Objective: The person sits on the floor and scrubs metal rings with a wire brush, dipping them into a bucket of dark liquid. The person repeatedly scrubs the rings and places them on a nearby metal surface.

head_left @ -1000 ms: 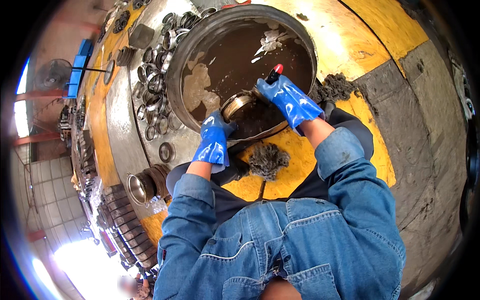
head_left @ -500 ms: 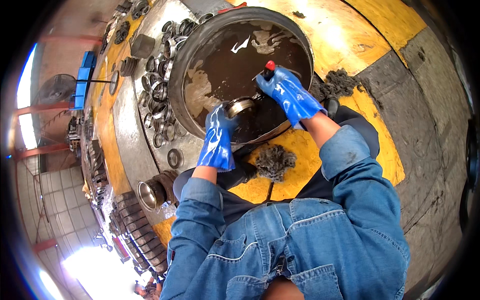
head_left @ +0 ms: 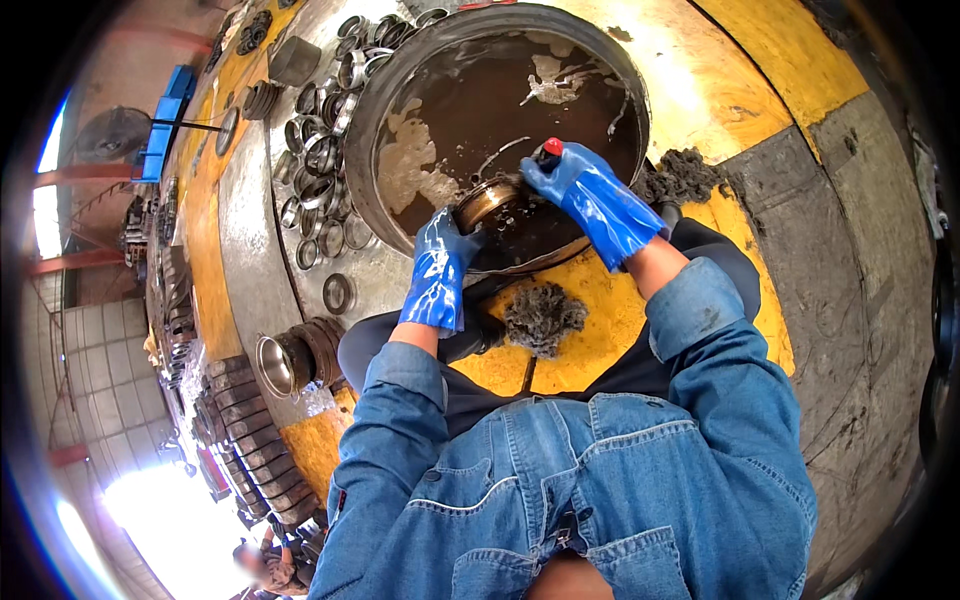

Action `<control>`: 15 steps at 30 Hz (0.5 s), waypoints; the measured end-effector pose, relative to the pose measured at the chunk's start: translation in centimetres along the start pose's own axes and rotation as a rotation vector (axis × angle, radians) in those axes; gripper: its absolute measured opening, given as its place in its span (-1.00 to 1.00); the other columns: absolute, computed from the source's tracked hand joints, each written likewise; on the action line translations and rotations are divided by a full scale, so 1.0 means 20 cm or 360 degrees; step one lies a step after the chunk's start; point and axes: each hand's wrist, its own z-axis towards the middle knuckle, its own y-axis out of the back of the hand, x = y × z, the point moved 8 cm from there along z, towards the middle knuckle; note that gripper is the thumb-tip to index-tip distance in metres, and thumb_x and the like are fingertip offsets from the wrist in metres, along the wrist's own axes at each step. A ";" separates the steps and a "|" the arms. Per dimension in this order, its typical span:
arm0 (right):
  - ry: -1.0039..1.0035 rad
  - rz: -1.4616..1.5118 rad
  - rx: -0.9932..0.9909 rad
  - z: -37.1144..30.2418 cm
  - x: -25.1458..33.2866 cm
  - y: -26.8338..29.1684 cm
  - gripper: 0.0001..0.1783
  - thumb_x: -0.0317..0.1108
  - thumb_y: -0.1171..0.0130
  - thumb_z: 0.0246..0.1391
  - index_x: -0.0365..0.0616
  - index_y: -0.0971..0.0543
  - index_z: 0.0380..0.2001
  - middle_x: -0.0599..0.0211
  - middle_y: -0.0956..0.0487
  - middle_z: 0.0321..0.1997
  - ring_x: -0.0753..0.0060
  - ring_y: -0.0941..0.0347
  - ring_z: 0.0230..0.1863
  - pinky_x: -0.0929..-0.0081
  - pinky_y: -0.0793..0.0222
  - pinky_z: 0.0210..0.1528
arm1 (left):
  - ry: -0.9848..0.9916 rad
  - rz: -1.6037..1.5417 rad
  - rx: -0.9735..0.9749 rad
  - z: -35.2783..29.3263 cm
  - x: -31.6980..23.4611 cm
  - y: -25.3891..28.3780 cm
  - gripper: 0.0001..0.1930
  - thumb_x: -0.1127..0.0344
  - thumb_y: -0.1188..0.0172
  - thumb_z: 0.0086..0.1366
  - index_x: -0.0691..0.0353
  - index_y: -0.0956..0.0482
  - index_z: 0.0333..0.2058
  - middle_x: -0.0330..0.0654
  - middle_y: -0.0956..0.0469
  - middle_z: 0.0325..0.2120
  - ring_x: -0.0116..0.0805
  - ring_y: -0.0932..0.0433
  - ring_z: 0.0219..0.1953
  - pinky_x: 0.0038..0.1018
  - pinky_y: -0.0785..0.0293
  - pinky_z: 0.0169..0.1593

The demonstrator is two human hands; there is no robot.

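Note:
My left hand (head_left: pixel 441 262), in a wet blue rubber glove, grips the near left side of a metal ring (head_left: pixel 486 203) with a bronze-coloured sheen. It tilts the ring just over the dark liquid in a wide round tub (head_left: pixel 362 165). My right hand (head_left: pixel 582 186), gloved the same, is closed around a tool with a red-and-black handle (head_left: pixel 551 150). The handle's red end points up; the tool's working end is hidden near the ring. Grey foam patches and ripples lie on the liquid.
Many loose metal rings (head_left: pixel 318 185) lie left of the tub. A larger stack of rings (head_left: pixel 285 362) stands by my left knee. Grey fibrous wads lie between my legs (head_left: pixel 545 318) and right of the tub (head_left: pixel 682 176). At lower left, another person (head_left: pixel 270 570) is far off.
The ring has been raised and tipped, showing more of its bright surface. My right hand with the tool has moved slightly right and down. Fresh ripples and foam show on the liquid.

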 end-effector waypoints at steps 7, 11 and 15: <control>0.0463 -0.0069 -0.0001 -0.06 0.42 -0.01 -0.71 -0.05 -0.26 0.30 -0.02 -0.76 -0.26 0.13 -0.74 -0.28 0.05 -0.69 -0.26 0.19 -0.61 -0.19 | -0.0029 0.0079 -0.0028 -0.02 0.01 0.00 -0.44 0.03 -0.50 0.12 0.21 -0.68 0.03 0.09 -0.71 -0.04 0.09 -0.67 0.04 -0.18 -0.58 0.15; 0.0977 0.0062 0.0148 -0.15 0.56 -0.08 -0.75 -0.10 -0.35 0.20 -0.05 -0.74 -0.28 0.13 -0.72 -0.32 -0.01 -0.67 -0.28 0.15 -0.60 -0.21 | 0.0006 -0.0015 -0.0001 0.01 0.01 0.00 -0.48 0.04 -0.48 0.15 0.23 -0.68 0.00 0.12 -0.70 -0.05 0.13 -0.66 0.04 -0.16 -0.59 0.12; 0.0110 0.0337 0.0031 -0.03 0.15 -0.06 -0.57 0.11 -0.28 0.21 -0.04 -0.76 -0.28 0.07 -0.73 -0.31 -0.09 -0.67 -0.23 0.09 -0.60 -0.11 | -0.0004 0.0029 -0.0017 -0.01 0.00 0.01 -0.34 0.03 -0.53 0.07 0.26 -0.64 0.10 0.11 -0.70 -0.02 0.08 -0.66 0.08 -0.20 -0.57 0.18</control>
